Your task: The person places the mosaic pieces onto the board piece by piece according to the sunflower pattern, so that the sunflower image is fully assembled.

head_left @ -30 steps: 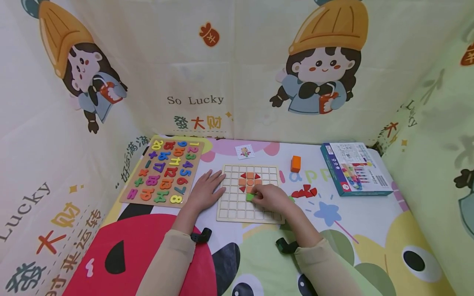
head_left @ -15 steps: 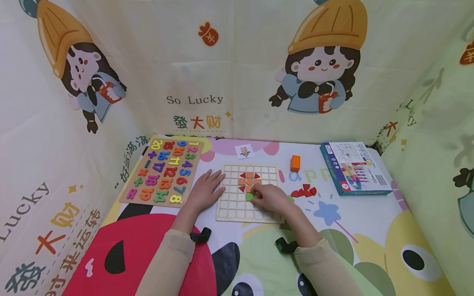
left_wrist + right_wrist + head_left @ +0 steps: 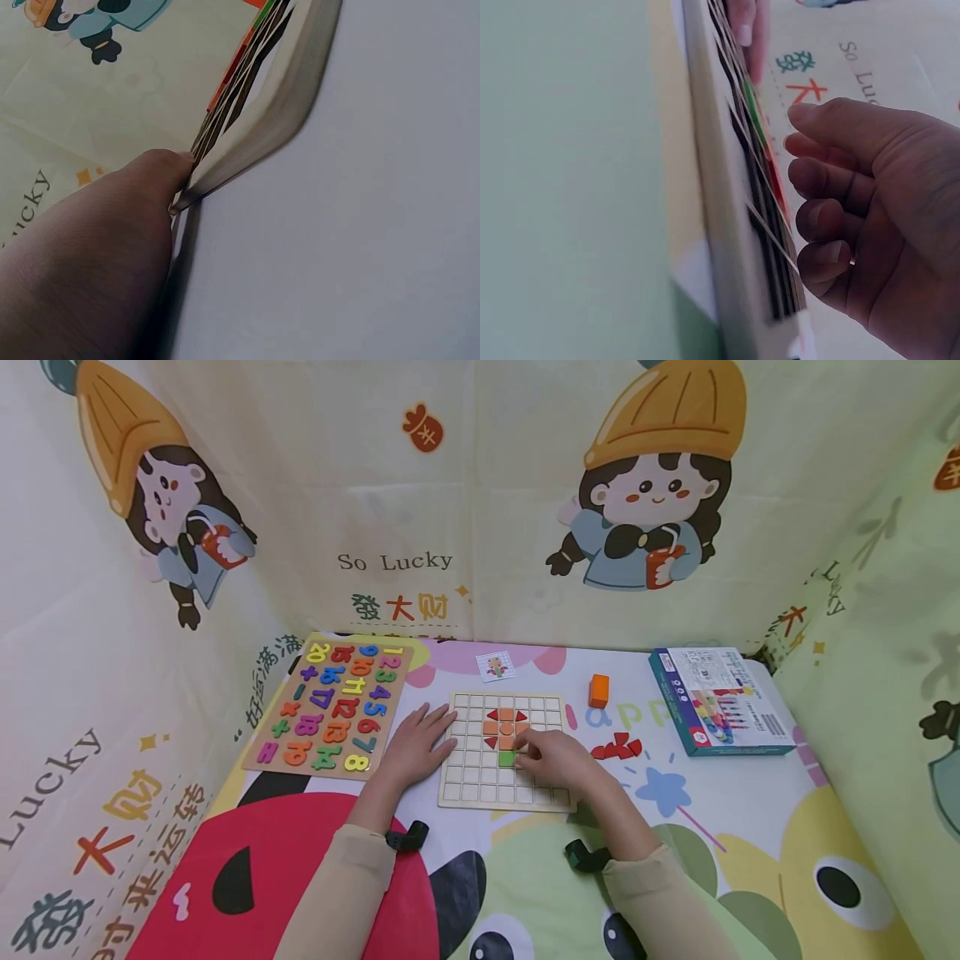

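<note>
A pale wooden grid board (image 3: 468, 783) lies in front of me. Several orange squares (image 3: 491, 727) form a cross on it around an orange round piece (image 3: 507, 728), with red fan-shaped pieces (image 3: 521, 717) at its corners. Below the cross sits a green square (image 3: 506, 759). My left hand (image 3: 417, 747) rests with spread fingers at the board's left edge; in the left wrist view its thumb (image 3: 154, 176) touches the board's side. Just right of the green square is my right hand (image 3: 555, 758), its fingers (image 3: 821, 217) loosely curled in the right wrist view, with nothing visible in them.
Loose red pieces (image 3: 618, 748) lie right of the board, and an orange block (image 3: 598, 692) stands behind them. A picture card (image 3: 497, 667) lies beyond the board. At the left is a number puzzle (image 3: 330, 710), at the right a box (image 3: 722, 703).
My right hand has drawn slightly right and back from the green square, letting go of it and leaving it in the grid. The left hand stays in place.
</note>
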The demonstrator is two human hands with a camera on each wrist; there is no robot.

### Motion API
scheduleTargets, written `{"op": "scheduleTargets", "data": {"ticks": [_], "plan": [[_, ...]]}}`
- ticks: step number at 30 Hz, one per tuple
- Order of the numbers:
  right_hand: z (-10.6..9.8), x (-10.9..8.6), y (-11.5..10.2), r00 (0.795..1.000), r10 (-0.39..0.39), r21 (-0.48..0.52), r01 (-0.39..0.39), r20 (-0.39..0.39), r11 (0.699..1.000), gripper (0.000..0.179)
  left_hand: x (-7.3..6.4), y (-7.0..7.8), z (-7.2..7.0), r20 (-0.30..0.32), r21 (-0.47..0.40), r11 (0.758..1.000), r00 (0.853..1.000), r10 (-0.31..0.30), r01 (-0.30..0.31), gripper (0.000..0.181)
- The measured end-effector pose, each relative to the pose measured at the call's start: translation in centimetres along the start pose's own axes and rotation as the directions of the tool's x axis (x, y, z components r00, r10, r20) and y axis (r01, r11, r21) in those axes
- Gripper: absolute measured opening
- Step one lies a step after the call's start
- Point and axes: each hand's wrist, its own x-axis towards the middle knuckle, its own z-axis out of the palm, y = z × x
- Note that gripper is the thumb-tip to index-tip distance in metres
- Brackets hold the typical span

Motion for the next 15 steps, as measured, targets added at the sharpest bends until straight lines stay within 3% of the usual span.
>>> {"op": "scheduleTargets", "data": {"ticks": [8,15], "plan": [[-2.5,-1.1,1.9,0.999,0.041,0.032,-0.042,0.012,0.999,0.027,0.0,0.1,-0.1,0.006,0.000,1.000,1.000,-0.005,0.005,0.062],[-4.3,-2.6,4.2,1.000,-0.003,0.045,0.003,-0.006,0.999,0.023,0.1,0.0,0.0,0.013,0.001,1.000,1.000,-0.004,0.004,0.062]]}}
